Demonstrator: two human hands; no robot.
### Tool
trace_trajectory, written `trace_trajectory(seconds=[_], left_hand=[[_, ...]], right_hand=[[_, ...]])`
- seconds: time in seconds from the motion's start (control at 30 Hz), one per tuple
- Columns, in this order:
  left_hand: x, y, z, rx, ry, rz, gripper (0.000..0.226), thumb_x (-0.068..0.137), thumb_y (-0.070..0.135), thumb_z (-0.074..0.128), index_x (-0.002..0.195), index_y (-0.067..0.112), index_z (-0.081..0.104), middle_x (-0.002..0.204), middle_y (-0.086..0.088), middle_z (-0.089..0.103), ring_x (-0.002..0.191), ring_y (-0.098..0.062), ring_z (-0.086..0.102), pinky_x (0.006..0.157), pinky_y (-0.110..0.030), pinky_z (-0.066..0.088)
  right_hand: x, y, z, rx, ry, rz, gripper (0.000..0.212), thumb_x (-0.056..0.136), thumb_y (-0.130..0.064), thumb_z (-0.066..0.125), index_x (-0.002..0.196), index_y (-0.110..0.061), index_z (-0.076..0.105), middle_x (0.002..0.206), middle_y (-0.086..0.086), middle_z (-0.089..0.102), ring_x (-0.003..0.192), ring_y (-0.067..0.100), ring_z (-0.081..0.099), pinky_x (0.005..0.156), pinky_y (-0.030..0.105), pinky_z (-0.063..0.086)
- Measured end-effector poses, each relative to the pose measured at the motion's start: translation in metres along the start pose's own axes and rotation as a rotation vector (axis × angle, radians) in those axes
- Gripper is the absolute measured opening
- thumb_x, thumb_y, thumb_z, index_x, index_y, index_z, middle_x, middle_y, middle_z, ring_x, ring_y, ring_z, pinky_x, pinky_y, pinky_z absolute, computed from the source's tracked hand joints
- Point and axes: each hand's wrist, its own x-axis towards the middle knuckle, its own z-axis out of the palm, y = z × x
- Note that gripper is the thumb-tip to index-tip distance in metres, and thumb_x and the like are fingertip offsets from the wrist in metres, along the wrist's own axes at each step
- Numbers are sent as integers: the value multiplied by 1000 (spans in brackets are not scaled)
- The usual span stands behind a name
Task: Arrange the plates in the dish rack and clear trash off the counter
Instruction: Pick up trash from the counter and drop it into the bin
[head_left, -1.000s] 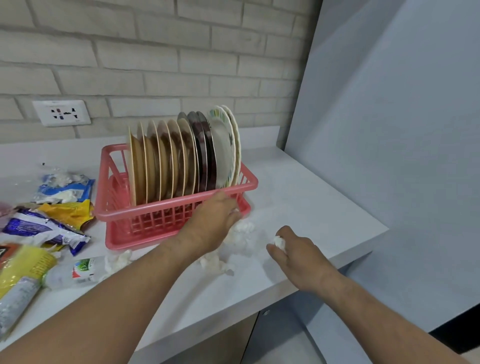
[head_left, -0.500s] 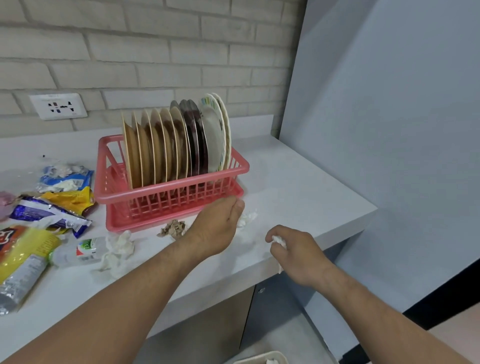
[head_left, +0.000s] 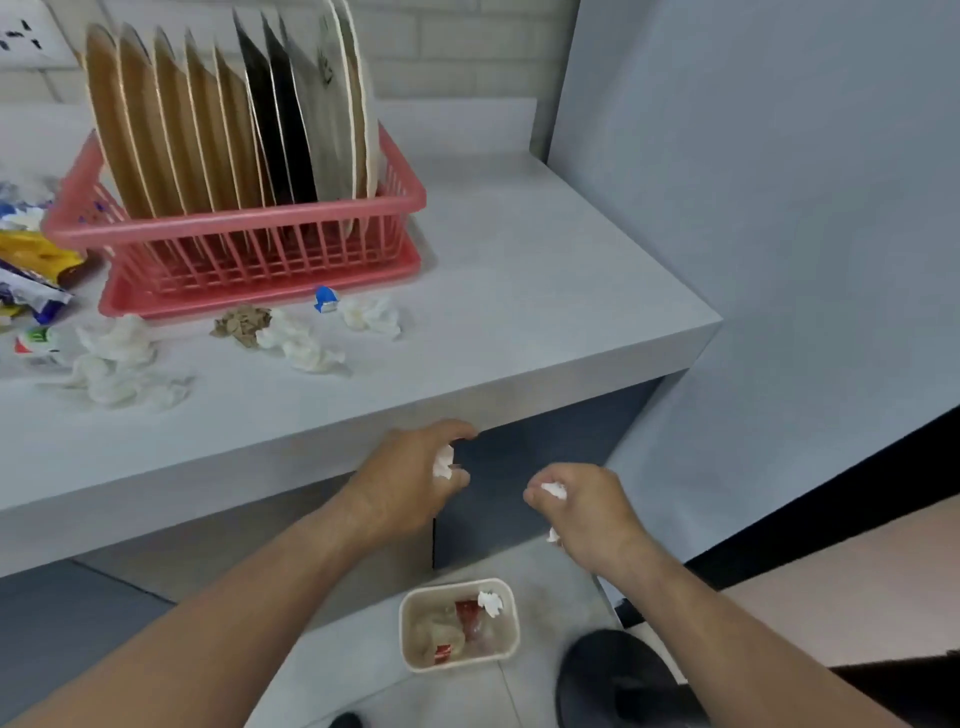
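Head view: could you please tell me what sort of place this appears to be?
Probably a kitchen or pantry corner: a pink dish rack of upright plates stands on a grey counter, snack wrappers and crumpled tissues litter it, and a trash bin sits on the floor.

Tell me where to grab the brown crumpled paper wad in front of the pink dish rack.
Pinch the raised folds atop the brown crumpled paper wad, coming from above and the front. The pink plastic dish rack blocks its far side; a white crumpled tissue crowds its right side.
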Motion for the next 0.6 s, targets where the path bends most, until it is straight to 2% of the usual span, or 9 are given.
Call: trace_trajectory(seconds=[0.03,0.1,0.2,0.27,0.33,0.4,0.5,0.6], left_hand=[[-1,-8,13,24,-19,-22,26,88,27,65,113,32,64,103,9,64,85,-5,58,63,-4,36],[-2,-22,37,49,-55,-68,14,85,36,68,92,25,71,94,9,67,83,-6,58,64,-8,38],[-3,-49,72,77,-84,-130,32,82,48,67,68,19,65,72,3,66,69,-15,61,63,-32,50],[1,-73,97,97,-100,-164,33,82,47,66,65,21,59,71,4,63,68,-17,59,60,-33,48],[4,-105,125,114,-150,-178,18,81,35,64,69,25,55,80,7,58,72,-15,57,59,-28,46],[4,-129,144,143,-231,-185,6,79,24,59,79,28,53,92,8,53,79,-11,53,62,-24,42],[5,-177,184,158,-344,-209,21,84,15,50,101,27,51,110,7,46,93,-13,51,75,-25,48],[6,-224,228,151,-373,-259,33,89,16,45,120,27,43,120,7,42,96,-15,51,83,-28,48]], right_hand=[[0,14,4,-40,-11,10,11,91,-26,65,82,-24,71,84,-5,67,67,10,62,58,26,54],[0,40,11,-99,-38,52,14,90,-35,66,79,-26,70,80,-8,66,71,10,61,63,26,53],[-1,76,30,-158,-45,103,31,87,-50,63,73,-23,66,73,-6,64,71,11,60,67,28,51],[2,105,50,-151,-54,152,31,89,-48,61,73,-21,63,71,-4,62,70,14,59,65,29,50],[7,138,78,-140,-105,161,20,89,-34,62,75,-20,59,72,-1,61,70,18,59,65,33,52],[11,162,97,-179,-170,160,3,86,-20,59,85,-17,58,79,1,62,76,23,61,71,37,54],[23,204,140,-202,-256,199,19,85,-11,56,104,-16,54,91,1,57,84,21,58,73,30,51],[45,246,187,-217,-290,198,33,88,-11,52,120,-20,52,104,-1,53,90,15,51,72,20,41]])
